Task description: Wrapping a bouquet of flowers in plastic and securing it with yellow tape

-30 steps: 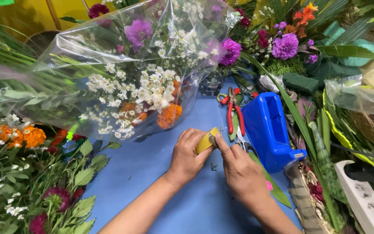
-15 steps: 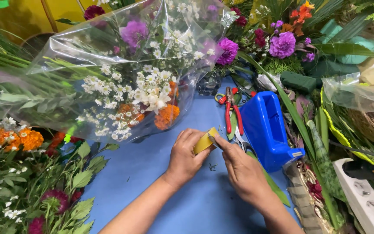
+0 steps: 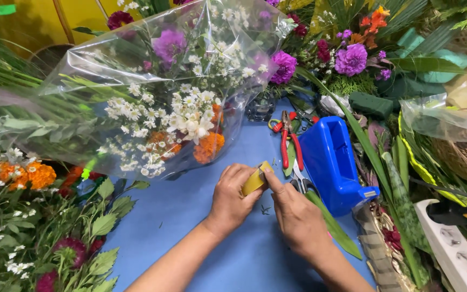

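Yellow tape roll (image 3: pixel 256 180), mostly hidden by fingers, possibly tape | gripped in left hand (image 3: pixel 232 198), right hand (image 3: pixel 294 215) pinching its edge | above blue tabletop (image 3: pixel 201 205), beside blue dispenser (image 3: pixel 333 162)

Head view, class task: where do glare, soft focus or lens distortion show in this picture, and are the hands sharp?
Head view: glare streaks the clear wrap of the bouquet; the left hand and right hand on the yellow tape roll look sharp under even light; the flowers at the lower left corner look softer; the wide lens bends the edges.
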